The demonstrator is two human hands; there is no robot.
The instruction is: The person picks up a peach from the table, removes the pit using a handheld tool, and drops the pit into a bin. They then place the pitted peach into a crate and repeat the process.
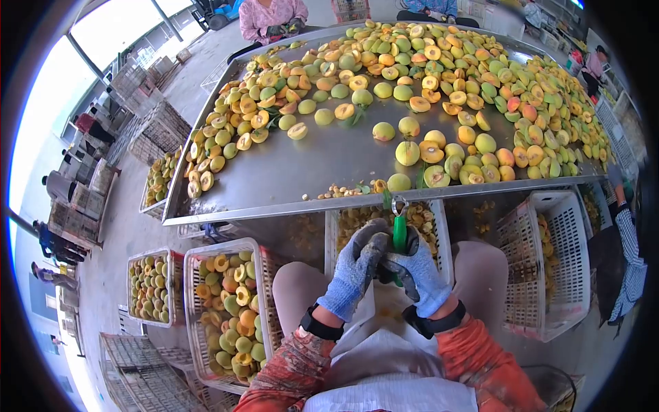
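Observation:
Both my hands, in blue-grey gloves, meet over a crate [445, 240] between my knees. My right hand [417, 268] is closed around a green-handled tool [399, 232] with a metal ring at its top end. Against it, my left hand [358, 264] has its fingers curled in; whatever it holds is hidden by the gloves. The ring is just below the near edge of the metal table [302, 165], which bears many whole and halved yellow-green fruits [405, 152]. Small pits [341, 191] lie by the table's edge.
Crates of halved fruit stand at my left [230, 309] and farther left [149, 288]. A white crate [566, 268] is at my right. Across the table sits a person in a pink top [271, 17]; a checked sleeve [628, 250] shows at far right.

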